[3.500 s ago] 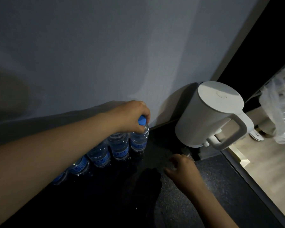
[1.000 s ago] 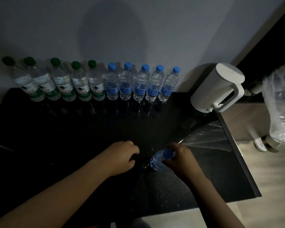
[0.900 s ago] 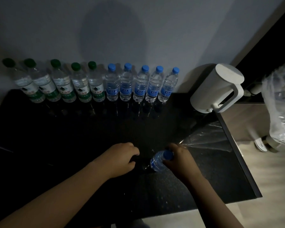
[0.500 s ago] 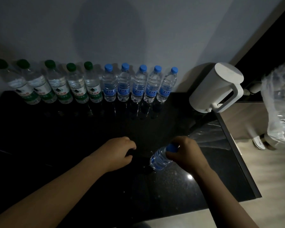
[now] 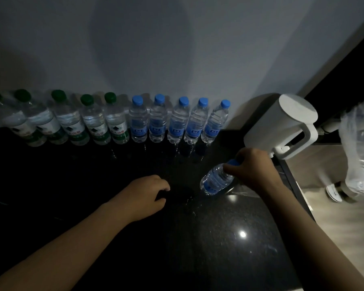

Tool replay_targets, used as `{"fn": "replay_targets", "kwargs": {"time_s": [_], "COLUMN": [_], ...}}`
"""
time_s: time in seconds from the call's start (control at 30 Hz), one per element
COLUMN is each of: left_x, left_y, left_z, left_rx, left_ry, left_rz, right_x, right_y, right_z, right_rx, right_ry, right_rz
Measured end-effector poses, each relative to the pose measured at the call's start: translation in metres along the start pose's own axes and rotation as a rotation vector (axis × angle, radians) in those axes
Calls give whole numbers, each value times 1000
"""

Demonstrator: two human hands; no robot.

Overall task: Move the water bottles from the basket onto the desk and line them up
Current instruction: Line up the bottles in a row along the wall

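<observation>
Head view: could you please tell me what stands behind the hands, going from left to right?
Five green-capped clear plastic water bottles → five blue-capped clear plastic water bottles → white plastic electric kettle with a handle → crumpled clear plastic bag.

I count eleven water bottles in all. Five green-capped bottles (image 5: 74, 124) and five blue-capped bottles (image 5: 178, 124) stand in one row along the wall at the back of the bench (image 5: 219, 248), and a sixth blue-capped bottle (image 5: 215, 181) is tilted in my right grip (image 5: 252, 171), so there are six blue caps to five green. Besides the bottles there is one white kettle (image 5: 277, 124) and one clear plastic bag (image 5: 359, 152), and both my grips are in sight, my left grip (image 5: 143, 196) being the second.
</observation>
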State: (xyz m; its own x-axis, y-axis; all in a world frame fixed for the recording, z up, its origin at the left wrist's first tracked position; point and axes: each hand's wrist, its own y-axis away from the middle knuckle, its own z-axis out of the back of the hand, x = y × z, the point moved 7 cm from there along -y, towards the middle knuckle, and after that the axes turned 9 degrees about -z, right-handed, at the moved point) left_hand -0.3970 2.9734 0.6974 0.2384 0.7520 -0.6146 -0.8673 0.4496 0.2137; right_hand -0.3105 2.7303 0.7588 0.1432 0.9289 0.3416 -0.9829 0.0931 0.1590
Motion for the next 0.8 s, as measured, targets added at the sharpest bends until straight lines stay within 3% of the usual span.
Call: {"fn": "replay_targets", "kwargs": {"time_s": [0.8], "left_x": [18], "left_y": [-104], "left_z": [22], "left_rx": [-3], "left_ry": [-17], "left_rz": [-14], "right_x": [-22], "right_y": [-156], "right_z": [-8], "right_rx": [-28], "right_ry": [-11], "right_rz": [-91]}}
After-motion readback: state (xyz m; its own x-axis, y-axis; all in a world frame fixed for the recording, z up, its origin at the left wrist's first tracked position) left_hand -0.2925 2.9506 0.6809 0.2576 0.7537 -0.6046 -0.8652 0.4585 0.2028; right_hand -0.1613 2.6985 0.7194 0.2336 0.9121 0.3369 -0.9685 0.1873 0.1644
